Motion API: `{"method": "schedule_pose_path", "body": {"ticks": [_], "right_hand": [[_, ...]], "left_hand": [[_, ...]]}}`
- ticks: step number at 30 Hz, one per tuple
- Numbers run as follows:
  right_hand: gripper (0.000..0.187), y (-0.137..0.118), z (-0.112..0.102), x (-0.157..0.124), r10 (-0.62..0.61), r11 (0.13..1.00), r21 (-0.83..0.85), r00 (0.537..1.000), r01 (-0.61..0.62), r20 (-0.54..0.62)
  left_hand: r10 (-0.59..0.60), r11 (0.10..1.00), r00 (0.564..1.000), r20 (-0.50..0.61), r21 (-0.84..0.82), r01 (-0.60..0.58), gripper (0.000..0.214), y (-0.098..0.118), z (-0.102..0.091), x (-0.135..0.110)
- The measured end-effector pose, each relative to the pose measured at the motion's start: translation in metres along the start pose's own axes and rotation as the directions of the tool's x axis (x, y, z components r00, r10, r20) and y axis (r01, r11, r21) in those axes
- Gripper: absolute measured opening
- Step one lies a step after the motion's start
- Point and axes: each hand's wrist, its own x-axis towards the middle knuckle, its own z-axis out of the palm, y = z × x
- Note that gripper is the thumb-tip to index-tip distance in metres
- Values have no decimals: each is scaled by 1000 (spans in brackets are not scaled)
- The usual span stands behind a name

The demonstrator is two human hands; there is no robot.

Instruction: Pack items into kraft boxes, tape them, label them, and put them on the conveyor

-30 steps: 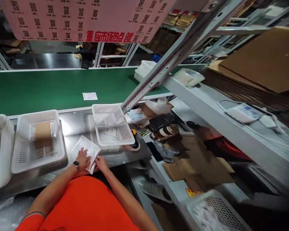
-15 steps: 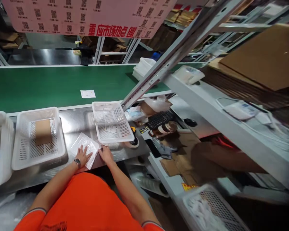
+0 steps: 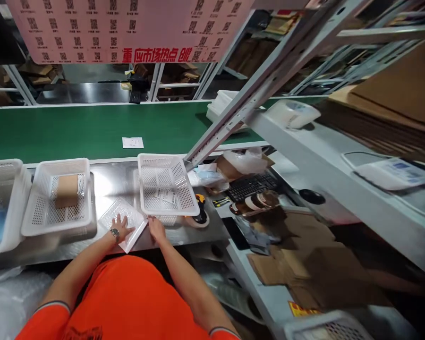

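Observation:
A clear-white bubble wrap pouch (image 3: 131, 242) lies slanted on the metal bench (image 3: 104, 182). My left hand (image 3: 121, 228), with a watch at the wrist, rests on it with fingers spread. At the pouch's right corner is my right hand (image 3: 156, 228), fingers curled together at the edge; whatever they pinch is too small to make out. Just beyond my right hand stands a white perforated basket (image 3: 189, 204) with a labelled packet (image 3: 166, 195) inside. Left of the pouch, another white basket (image 3: 87, 215) holds a brown cardboard box (image 3: 67, 191).
A tape dispenser (image 3: 200, 215) sits right of the near basket. Behind the bench runs a green conveyor belt (image 3: 74, 127) carrying a white paper slip (image 3: 132, 142). A slanted metal post (image 3: 226, 127) rises at the right, near a keyboard (image 3: 251, 185) and brown bottle (image 3: 257, 204).
The view has shifted slightly, moving the shelf and the side table in the picture. My left hand stays flat on the pouch, and my right hand remains at its right corner.

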Motion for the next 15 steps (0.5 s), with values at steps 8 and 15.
{"method": "schedule_pose_path", "body": {"ticks": [8, 15], "right_hand": [[22, 17, 3, 6, -82, 979, 187, 996, 84, -17], [24, 54, -1, -21, -140, 895, 400, 977, 195, -164]], "left_hand": [[-122, 992, 985, 119, 7, 122, 115, 21, -25, 11], [-192, 979, 963, 189, -35, 203, 137, 30, -43, 14]]}}
